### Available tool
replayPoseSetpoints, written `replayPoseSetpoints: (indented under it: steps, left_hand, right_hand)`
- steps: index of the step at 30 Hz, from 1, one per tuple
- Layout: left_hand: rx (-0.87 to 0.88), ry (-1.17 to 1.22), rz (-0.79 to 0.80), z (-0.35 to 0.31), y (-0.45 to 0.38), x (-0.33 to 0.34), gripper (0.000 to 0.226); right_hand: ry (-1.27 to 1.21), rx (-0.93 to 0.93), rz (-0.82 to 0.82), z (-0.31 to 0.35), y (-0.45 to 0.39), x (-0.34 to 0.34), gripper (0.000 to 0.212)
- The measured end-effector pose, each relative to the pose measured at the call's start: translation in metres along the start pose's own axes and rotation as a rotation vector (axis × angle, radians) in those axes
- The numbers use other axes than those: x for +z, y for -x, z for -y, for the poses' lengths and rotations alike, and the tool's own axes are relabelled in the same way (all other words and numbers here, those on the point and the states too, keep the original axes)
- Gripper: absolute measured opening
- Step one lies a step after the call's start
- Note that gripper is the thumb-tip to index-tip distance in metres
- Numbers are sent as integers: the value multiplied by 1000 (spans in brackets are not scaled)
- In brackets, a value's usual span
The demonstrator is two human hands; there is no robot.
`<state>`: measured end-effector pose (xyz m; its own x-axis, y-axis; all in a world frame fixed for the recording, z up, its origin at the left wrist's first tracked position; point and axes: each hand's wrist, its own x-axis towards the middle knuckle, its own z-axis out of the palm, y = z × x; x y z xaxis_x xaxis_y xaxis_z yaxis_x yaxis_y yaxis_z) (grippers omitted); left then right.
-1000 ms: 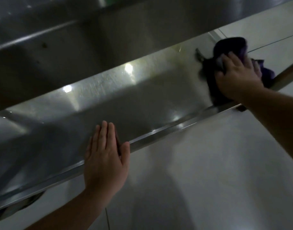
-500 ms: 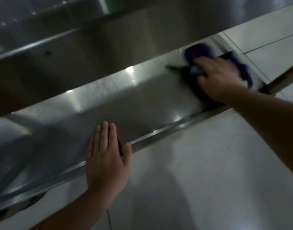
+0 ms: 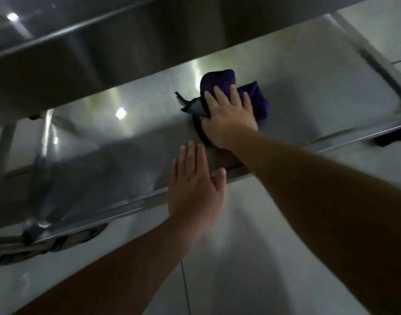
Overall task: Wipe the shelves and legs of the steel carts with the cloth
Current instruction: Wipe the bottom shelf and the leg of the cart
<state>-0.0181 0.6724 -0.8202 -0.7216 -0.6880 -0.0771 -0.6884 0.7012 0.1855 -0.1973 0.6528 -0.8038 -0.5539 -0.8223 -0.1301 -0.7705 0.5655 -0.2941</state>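
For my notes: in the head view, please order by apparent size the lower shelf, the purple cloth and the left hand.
1. lower shelf
2. left hand, though nearer the camera
3. purple cloth, partly hidden under the right hand

I see a deep purple cloth with a paler grey fold at its left edge. The shelf under it is brushed silver-grey steel with yellowish-white glints. The floor is pale grey-white tile with thin dark joints.

Right hand slid the cloth leftward — now near left hand.
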Motion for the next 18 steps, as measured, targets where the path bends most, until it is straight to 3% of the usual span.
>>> replayPoseSetpoints:
  steps: [3,6,8,12,14,18]
  left_hand:
    - [60,169,69,18,-4,-11,79]
    - [99,100,59,72,5,-28,79]
    - [23,-6,27,127,19,-38,78]
    - [-143,-84,43,203,43,-45,87]
    - [-128,-93,18,211,45,-38,82]
    - [-121,-69,-1,208,43,-33,81]
  right_hand:
    - [29,-10,-63,-45,10,-9,68]
    - [-2,323,-143,-103,20,-21,75]
    - [-23,585,-144,-122,18,-23,77]
    - [-72,942,-174,-70,-7,-5,76]
    - [-90,916,-176,-12,-18,11,74]
    - [-62,568,-107,131,-16,52,69]
